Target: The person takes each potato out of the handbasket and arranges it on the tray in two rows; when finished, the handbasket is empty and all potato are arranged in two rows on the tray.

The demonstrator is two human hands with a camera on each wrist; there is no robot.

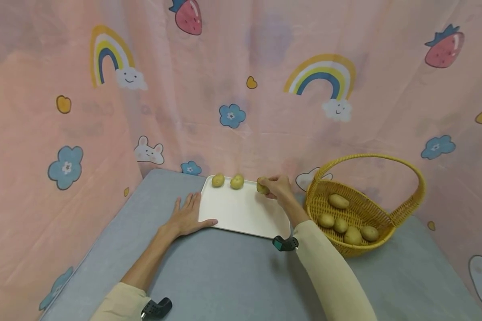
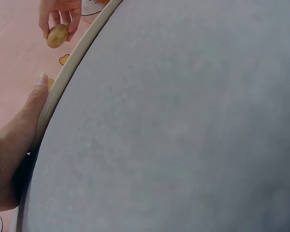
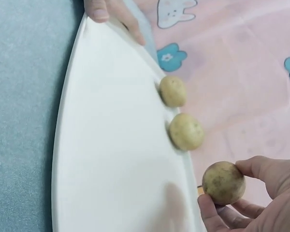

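Observation:
A white tray (image 1: pixel 241 214) lies on the table, with two potatoes along its far edge: one potato (image 1: pixel 218 180) near the far left corner and another potato (image 1: pixel 237 181) to its right. My right hand (image 1: pixel 279 187) pinches a third potato (image 3: pixel 224 183) between thumb and fingers, above the tray's far right part. In the right wrist view this potato is clear of the tray surface. My left hand (image 1: pixel 189 216) rests at the tray's left side, fingers spread and the thumb over the near left corner.
A yellow wicker basket (image 1: pixel 415 200) with a tall handle stands right of the tray, holding several potatoes (image 1: pixel 352 235). Grey-blue cloth (image 1: pixel 233 276) covers the table. A pink patterned curtain (image 1: pixel 209 80) hangs behind and at the left.

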